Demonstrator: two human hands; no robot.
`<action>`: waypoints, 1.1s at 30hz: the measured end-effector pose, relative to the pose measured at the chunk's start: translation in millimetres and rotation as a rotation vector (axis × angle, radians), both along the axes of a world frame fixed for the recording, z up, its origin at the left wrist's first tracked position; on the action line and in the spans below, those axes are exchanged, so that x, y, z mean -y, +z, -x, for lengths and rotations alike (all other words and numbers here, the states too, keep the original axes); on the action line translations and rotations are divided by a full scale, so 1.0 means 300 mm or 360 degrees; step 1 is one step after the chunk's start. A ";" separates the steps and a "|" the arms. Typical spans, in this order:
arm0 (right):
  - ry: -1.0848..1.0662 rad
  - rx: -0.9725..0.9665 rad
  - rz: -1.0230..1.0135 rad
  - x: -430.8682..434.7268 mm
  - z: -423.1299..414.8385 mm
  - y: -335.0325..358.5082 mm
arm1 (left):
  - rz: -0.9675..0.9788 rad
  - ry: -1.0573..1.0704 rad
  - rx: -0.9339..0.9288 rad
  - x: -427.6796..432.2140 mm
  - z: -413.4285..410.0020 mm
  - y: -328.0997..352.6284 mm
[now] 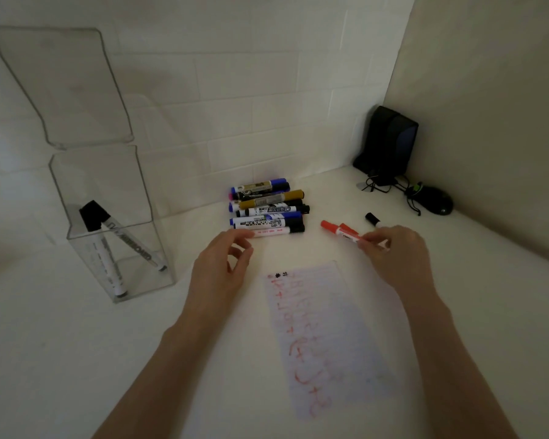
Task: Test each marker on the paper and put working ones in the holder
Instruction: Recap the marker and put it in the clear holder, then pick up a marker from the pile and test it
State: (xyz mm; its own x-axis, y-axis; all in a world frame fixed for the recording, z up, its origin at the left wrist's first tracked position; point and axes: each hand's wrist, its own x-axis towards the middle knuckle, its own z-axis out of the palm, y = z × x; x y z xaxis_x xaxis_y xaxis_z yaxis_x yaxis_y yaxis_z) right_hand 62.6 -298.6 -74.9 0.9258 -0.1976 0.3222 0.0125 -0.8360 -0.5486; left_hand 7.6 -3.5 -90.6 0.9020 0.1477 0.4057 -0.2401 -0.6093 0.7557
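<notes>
White table (76,359): we find two markers (105,251) in the holder (92,172) at left and a pile (267,210), apparently untested, at centre. Right hand (396,258) pinches a red marker (343,231); left hand (222,267) fingers loose, empty.

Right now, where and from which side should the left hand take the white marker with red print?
With the left hand, pinch the white marker mid-barrel, from above on its near side: it lies flat, front of the pile, other markers against its far side.

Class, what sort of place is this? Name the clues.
Probably a desk corner in a home or office: white tabletop against a tiled wall, a black speaker and a wired computer mouse.
</notes>
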 end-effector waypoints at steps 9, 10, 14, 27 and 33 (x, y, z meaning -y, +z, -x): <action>-0.0149 0.0004 0.0206 0.018 -0.009 -0.029 | -0.0047 0.0050 0.0025 -0.005 0.001 -0.004; -0.0139 0.0040 0.0221 0.013 -0.007 -0.031 | -0.0069 0.0062 0.0036 -0.005 0.002 -0.004; -0.0193 0.0154 0.0261 0.002 -0.007 -0.043 | -0.0334 0.0189 0.0140 -0.013 0.002 -0.022; 0.0394 0.0386 0.0311 -0.225 0.013 -0.056 | -0.0816 0.0279 0.0110 -0.032 -0.057 -0.071; 0.0745 0.0262 0.0423 -0.297 0.012 -0.092 | -0.0756 0.0182 0.0110 -0.030 -0.070 -0.071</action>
